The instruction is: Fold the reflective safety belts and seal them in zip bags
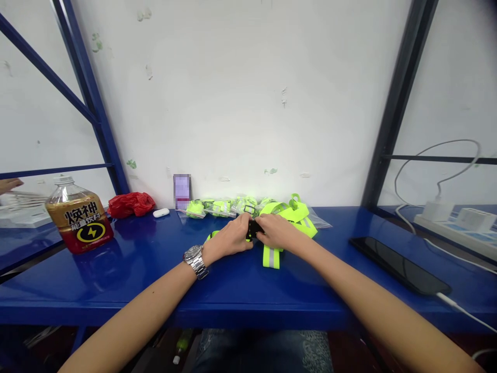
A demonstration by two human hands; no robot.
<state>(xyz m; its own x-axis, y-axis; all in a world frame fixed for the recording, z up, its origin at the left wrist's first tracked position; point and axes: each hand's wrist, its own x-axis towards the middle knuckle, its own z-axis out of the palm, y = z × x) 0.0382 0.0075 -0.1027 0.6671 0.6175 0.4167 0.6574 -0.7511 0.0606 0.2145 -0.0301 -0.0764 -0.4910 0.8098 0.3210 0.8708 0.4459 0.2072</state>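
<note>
Both hands meet over the middle of the blue table. My left hand [233, 235], with a silver watch on its wrist, is closed on the left side of a black buckle [254, 228]. The buckle's right side is pinched by my right hand [276, 231]. A neon yellow strap [271, 257] with a grey stripe hangs down below my right hand onto the table. More of the yellow webbing [301, 213] lies looped behind my right hand. Fingers cover much of the buckle, so whether its halves are joined cannot be seen.
Bagged yellow straps [221, 207] lie along the wall. To the left are a large drink bottle [81, 215], a red plastic bag [131, 204], a white case [161, 212] and an upright phone [182, 191]. On the right are a black phone [399, 264] with its cable and a power strip [462, 228].
</note>
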